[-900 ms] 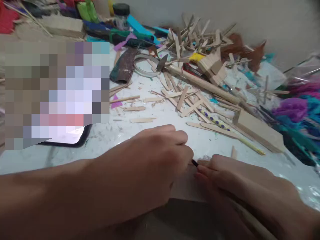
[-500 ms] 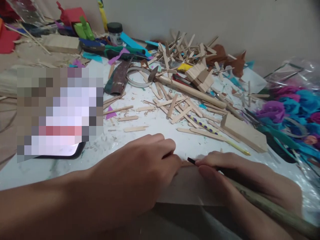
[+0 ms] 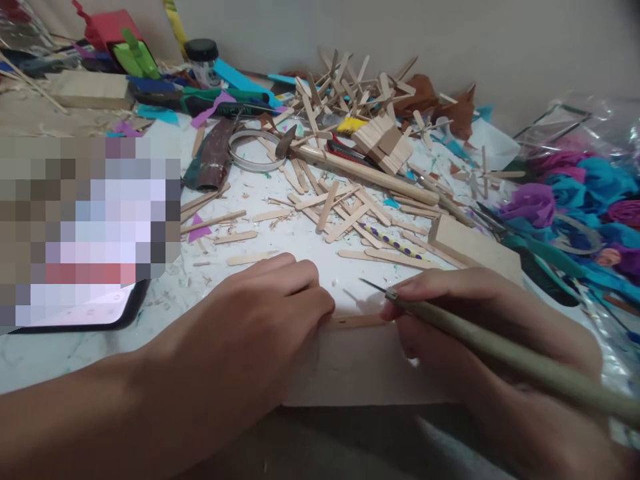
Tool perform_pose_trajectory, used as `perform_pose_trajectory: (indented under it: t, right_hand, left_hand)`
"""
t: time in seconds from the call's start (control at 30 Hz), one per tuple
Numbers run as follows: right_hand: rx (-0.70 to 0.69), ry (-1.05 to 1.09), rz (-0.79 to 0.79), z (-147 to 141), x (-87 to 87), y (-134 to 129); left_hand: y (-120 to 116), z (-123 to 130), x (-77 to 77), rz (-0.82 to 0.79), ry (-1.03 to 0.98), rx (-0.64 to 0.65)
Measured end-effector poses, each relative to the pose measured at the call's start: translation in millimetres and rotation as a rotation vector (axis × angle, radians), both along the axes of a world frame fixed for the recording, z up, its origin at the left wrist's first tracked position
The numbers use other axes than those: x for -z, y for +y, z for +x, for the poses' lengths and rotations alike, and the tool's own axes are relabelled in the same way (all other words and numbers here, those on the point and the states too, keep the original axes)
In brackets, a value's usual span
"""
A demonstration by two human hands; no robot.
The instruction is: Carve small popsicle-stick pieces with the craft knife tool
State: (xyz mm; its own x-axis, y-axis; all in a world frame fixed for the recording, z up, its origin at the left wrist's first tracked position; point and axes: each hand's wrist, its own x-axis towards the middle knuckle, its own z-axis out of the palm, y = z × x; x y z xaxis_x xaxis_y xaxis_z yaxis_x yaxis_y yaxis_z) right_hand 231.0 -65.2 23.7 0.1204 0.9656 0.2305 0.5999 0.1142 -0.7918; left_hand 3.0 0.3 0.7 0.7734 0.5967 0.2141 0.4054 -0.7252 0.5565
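Near the front edge of the white work surface, my left hand [image 3: 270, 333] is closed and presses down one end of a wooden craft stick [image 3: 350, 322]. A small dark mark or notch shows on the stick beside my fingers. My right hand [image 3: 480, 333] grips a carving chisel [image 3: 465, 330] with a long, round wooden handle. Its thin dark blade points left and stands a little above the surface, apart from the stick. Part of the stick is hidden under the left hand, and its right end reaches the right fingers.
Loose craft sticks [image 3: 345, 207] lie in the middle, with a hammer [image 3: 360, 170] and tape roll [image 3: 257, 150] behind them. At the right are a wood block [image 3: 475, 250], green-handled scissors [image 3: 545, 267] and crepe-paper flowers [image 3: 575, 193]. A blurred-out phone [image 3: 135, 310] is at left.
My right hand has lifted the chisel blade off the stick and turned it, uncovering the dark mark. The left hand keeps its hold. The whole view has shifted slightly.
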Motion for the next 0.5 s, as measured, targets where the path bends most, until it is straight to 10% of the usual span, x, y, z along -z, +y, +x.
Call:
perform_pose_trajectory:
  t: [0.5]
  right_hand:
    - [-0.04, -0.006, -0.093, -6.3, 5.0, 9.4]
  left_hand:
    - [4.5, -0.7, 0.4, -0.018, -0.011, 0.035]
